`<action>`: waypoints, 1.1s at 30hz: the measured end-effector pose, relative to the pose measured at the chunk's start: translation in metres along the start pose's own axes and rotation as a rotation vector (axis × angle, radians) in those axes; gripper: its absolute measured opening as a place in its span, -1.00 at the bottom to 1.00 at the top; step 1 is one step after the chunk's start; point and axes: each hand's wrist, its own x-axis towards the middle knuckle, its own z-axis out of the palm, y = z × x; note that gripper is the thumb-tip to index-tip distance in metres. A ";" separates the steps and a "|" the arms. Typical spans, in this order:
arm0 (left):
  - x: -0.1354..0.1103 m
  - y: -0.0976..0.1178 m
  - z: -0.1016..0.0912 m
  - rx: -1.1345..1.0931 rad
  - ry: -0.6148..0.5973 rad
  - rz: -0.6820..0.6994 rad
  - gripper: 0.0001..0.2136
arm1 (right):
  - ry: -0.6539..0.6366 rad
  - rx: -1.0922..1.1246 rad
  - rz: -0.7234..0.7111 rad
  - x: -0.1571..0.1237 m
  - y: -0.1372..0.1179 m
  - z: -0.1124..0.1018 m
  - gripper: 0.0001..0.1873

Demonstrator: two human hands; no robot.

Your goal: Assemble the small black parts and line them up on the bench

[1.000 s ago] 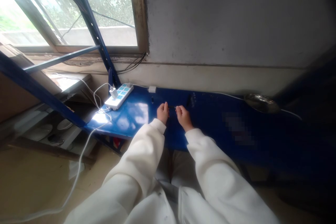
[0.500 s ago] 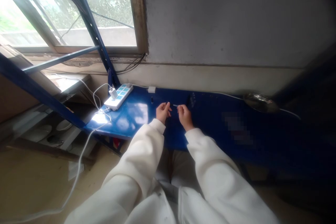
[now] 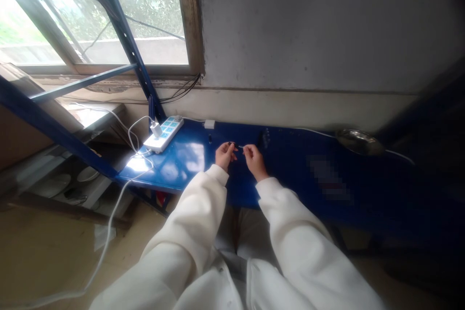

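Note:
Over the blue table (image 3: 236, 189) my left hand (image 3: 224, 155) is closed in a pinch. A small dark piece shows at its fingertips, too small to name. Close on its right, my right hand (image 3: 255, 161) pinches a thin, pale, stick-like piece (image 3: 241, 146). The stick's tip points left at the dark piece; whether the two touch I cannot tell. Behind my hands lie a small dark object (image 3: 209, 139) and a group of small dark pieces (image 3: 266, 138), both unclear.
A white power strip (image 3: 165, 134) with a plugged-in charger (image 3: 156, 129) sits at the table's left. Its white cable (image 3: 111, 225) hangs over the edge. A white adapter (image 3: 209, 124) lies by the wall. A shiny metal bowl-like object (image 3: 359, 142) stands at the right. Blue frame posts (image 3: 127, 38) rise at the left.
My right hand has shifted slightly left, bringing the stick's tip up to my left fingertips. The dark piece at my left fingers shows more plainly.

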 end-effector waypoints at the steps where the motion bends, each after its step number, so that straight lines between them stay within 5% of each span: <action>1: 0.000 0.000 0.000 -0.001 -0.010 -0.001 -0.61 | -0.003 -0.004 0.002 0.000 0.001 0.000 -0.59; 10: 0.001 -0.002 0.000 -0.004 -0.054 0.018 -0.60 | -0.031 -0.182 -0.108 0.000 0.008 -0.001 -0.72; 17: 0.004 -0.004 -0.002 0.033 0.138 0.037 -0.64 | 0.002 -0.326 -0.153 0.001 0.007 -0.004 -0.79; 20: 0.003 -0.004 -0.001 0.070 0.146 0.048 -0.66 | 0.057 -0.305 -0.093 0.003 0.010 -0.005 -0.79; 24: -0.001 -0.004 0.006 0.200 -0.001 0.094 -0.73 | 0.113 -0.284 0.067 0.007 0.016 -0.017 -0.79; 33: 0.018 -0.005 0.043 0.684 -0.173 0.202 -0.87 | 0.082 -0.513 0.368 0.020 0.033 -0.058 -0.85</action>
